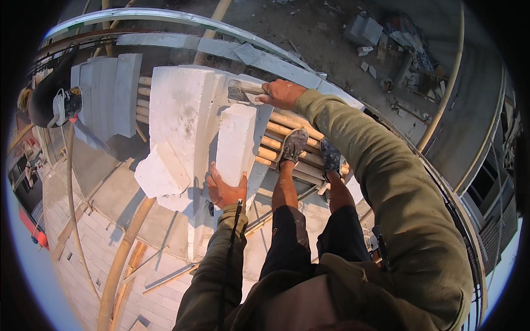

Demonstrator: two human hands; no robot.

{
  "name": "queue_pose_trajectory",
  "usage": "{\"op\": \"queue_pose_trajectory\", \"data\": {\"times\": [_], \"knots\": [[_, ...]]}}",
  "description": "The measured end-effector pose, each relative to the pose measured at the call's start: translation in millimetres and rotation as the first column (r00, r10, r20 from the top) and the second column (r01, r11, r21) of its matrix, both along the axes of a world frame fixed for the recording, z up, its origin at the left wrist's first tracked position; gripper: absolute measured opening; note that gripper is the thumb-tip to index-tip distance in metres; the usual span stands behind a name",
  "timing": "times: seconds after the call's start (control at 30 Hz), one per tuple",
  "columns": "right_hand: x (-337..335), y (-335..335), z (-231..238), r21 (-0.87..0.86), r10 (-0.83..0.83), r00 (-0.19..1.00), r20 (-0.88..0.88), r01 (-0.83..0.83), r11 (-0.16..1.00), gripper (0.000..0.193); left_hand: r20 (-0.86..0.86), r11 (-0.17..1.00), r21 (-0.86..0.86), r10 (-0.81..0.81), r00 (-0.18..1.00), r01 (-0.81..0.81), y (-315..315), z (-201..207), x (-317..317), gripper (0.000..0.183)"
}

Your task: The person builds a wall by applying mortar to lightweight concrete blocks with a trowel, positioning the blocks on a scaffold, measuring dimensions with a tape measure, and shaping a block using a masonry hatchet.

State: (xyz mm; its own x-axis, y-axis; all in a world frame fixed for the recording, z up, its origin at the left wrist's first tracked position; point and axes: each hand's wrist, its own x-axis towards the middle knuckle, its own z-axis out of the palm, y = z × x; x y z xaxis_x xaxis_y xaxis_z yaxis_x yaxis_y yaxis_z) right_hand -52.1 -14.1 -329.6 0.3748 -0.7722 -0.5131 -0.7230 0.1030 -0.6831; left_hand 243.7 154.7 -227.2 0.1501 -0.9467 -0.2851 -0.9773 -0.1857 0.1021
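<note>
My left hand [225,190] is wrapped round the near end of a narrow white block [236,135], fingers on its left side and thumb on its right. The block lies on a pile of larger white blocks [179,99]. Just past its far end, my right hand [284,94] is closed on a flat-bladed masonry tool [243,90] with a rounded handle. The tool's blade points left, over the pile; its exact kind is hard to make out. To the left, a broken white block piece [162,170] rests tilted against the pile.
My feet stand on a platform of bamboo poles [301,129] right of the blocks. More white blocks [107,91] stand farther left, where a person's dark-clothed part [52,91] shows. Upright poles [444,83] and a pale rail [182,17] edge the platform. Rubble [408,44] lies below.
</note>
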Motion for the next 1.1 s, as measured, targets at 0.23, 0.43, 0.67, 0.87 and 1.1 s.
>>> {"op": "queue_pose_trajectory", "data": {"times": [0.23,0.43,0.67,0.87,1.1], "knots": [[-7,83,81,0.149,-0.366,0.921,-0.132,0.383,0.912,0.038,0.01,0.996,-0.05,-0.069,0.998,0.069,-1,3,0,0.105],[-84,292,211,0.266,-0.562,0.728,-0.393,0.675,0.688,0.036,-0.237,0.986,0.111,-0.097,0.967,0.126,-15,8,44,0.116],[-126,548,374,0.443,-0.292,0.518,-0.804,0.85,0.286,0.04,-0.029,0.851,0.525,0.019,0.999,-0.001,-51,50,30,0.108],[-73,721,467,0.217,-0.293,0.141,-0.945,0.945,-0.243,0.044,-0.071,0.754,0.609,-0.257,0.964,0.246,-82,70,3,0.108],[-27,779,481,0.309,-0.542,0.065,-0.838,0.875,-0.372,0.036,-0.158,0.629,0.54,-0.577,0.801,0.56,-125,139,-94,0.108]]}}
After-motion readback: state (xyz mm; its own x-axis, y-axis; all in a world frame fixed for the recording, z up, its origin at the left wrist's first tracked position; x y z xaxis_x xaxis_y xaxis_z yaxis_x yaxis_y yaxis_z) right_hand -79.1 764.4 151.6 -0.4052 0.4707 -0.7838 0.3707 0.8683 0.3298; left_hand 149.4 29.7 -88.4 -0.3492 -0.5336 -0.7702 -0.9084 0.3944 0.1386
